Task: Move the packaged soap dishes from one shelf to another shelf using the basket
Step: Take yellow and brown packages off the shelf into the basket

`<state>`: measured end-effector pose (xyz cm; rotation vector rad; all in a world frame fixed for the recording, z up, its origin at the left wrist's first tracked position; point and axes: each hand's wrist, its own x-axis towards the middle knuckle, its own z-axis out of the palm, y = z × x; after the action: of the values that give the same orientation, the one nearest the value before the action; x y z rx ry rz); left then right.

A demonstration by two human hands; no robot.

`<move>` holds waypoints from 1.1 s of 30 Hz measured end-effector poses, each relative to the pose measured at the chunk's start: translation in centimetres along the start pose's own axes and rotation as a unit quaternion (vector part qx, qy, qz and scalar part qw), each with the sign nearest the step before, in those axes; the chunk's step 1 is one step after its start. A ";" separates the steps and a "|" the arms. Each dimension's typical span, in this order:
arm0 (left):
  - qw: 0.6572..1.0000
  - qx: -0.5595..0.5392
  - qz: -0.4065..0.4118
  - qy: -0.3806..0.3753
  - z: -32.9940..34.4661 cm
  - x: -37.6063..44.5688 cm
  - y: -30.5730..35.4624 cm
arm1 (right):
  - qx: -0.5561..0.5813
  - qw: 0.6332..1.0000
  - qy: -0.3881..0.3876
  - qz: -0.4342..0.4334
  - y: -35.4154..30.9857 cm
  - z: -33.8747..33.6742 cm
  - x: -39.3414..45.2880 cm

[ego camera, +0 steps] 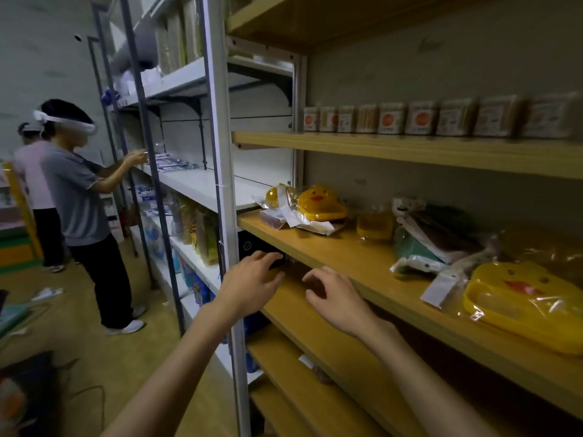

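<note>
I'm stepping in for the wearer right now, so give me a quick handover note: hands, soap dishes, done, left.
Left hand: open, fingertips at a dark item under the wooden shelf, holding nothing.
Right hand: open, loosely curled, empty, in front of the lower shelf.
Packaged duck soap dishes lie on the wooden shelf: one at the left end, one at the right, other bagged dishes between them.
Basket: not in view.
Done: cannot tell from here.
Left: find the basket, load the dishes, carry them to the other shelf.

Wooden shelf point(347, 247) carries packaged soap dishes point(321, 203).
</note>
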<state>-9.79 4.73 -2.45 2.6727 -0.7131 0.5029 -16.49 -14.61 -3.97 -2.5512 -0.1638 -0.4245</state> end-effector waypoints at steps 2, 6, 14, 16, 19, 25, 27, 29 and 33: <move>1.000 -0.012 0.010 0.009 0.0 2.2 -0.5 | -0.007 1.000 0.013 0.009 0.3 -0.1 1.7; 0.999 -0.019 0.041 0.019 0.9 6.9 -2.0 | -0.011 0.999 0.037 0.031 0.7 -0.2 4.9; 0.987 -0.056 0.149 0.016 2.4 16.2 -4.7 | -0.036 0.987 0.135 0.083 0.4 0.4 11.8; 0.982 -0.060 0.176 0.017 2.5 18.4 -4.6 | -0.046 0.983 0.153 0.095 0.3 0.2 13.4; 0.976 -0.071 0.206 0.019 2.4 20.8 -4.4 | -0.061 0.978 0.159 0.123 0.6 0.3 15.1; 0.961 -0.023 0.276 0.016 3.6 25.4 -4.5 | -0.116 0.963 0.176 0.168 0.2 0.2 17.3; 0.954 0.000 0.298 0.013 4.2 26.1 -4.3 | -0.134 0.956 0.188 0.181 0.3 0.1 17.1; 0.951 0.017 0.310 0.001 4.7 26.3 -4.0 | -0.144 0.949 0.193 0.202 0.5 0.0 16.4; 0.943 0.026 0.331 -0.031 5.2 26.0 -3.8 | -0.165 0.939 0.191 0.233 0.8 -0.6 14.6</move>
<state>14.65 -4.88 2.89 2.4479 -1.6508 0.5980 -2.68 -15.23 0.98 -2.6442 0.6955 -0.7942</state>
